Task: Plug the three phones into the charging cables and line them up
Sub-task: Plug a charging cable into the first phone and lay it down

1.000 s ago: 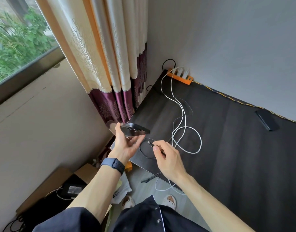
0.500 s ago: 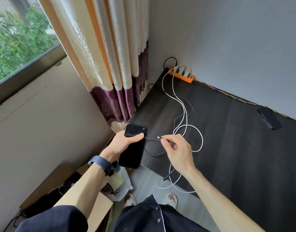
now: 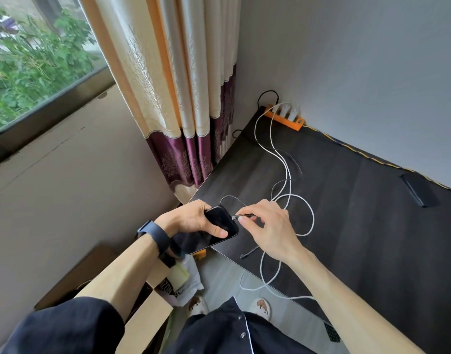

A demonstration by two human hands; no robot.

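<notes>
My left hand [image 3: 191,220] grips a black phone [image 3: 211,235] screen-up over the table's near left corner. My right hand [image 3: 266,226] pinches the plug of a dark braided cable [image 3: 229,198], its tip touching the phone's end edge. White cables [image 3: 287,175] loop across the dark table [image 3: 347,226] from an orange power strip [image 3: 283,117] at the back corner, and one hangs over the front edge. A second dark phone [image 3: 418,190] lies flat at the far right by the wall. Another dark cable end [image 3: 248,252] rests near the table edge.
A cream and purple curtain [image 3: 183,111] hangs left of the table beside a window. Cardboard boxes [image 3: 148,310] and a white bag [image 3: 183,284] sit on the floor below my left arm. A grey wall backs the table.
My left hand has turned the phone flat and brought it rightward. My right hand has carried the dark cable plug up against the phone's end.
</notes>
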